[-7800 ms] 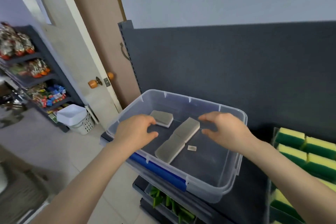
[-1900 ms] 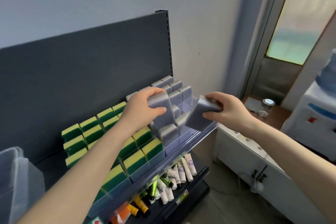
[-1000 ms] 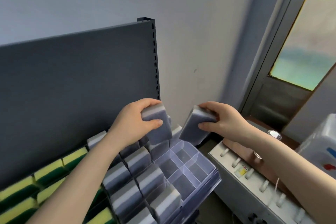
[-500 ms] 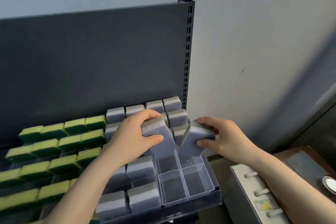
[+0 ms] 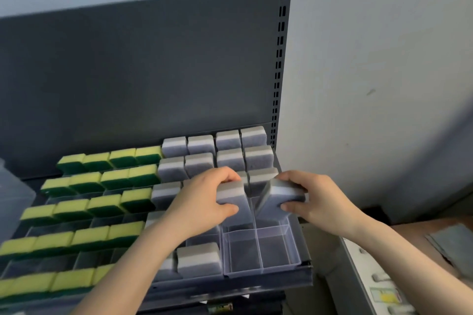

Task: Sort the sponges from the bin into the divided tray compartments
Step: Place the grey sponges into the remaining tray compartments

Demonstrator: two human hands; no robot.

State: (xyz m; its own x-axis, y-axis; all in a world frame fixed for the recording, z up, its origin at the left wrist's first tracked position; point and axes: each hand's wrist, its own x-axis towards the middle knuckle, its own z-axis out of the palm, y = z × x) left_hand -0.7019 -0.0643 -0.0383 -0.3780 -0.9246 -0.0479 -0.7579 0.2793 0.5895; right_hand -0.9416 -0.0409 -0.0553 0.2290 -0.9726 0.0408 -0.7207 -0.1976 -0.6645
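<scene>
My left hand grips a grey sponge upright, its lower end inside a compartment of the clear divided tray. My right hand holds a second grey sponge, tilted, with its lower end in the compartment to the right. Several grey sponges stand in the rows behind and to the left. Two front-right compartments hold nothing. Only a corner of the clear bin shows, at the far left.
Yellow-and-green sponges fill the tray's left half. A dark metal shelf back panel rises behind, with a slotted upright at its right. A grey-white appliance stands low on the right against the wall.
Both hands have come down with their grey sponges, from above the tray to its right-hand compartments. The view has tilted down onto the tray.
</scene>
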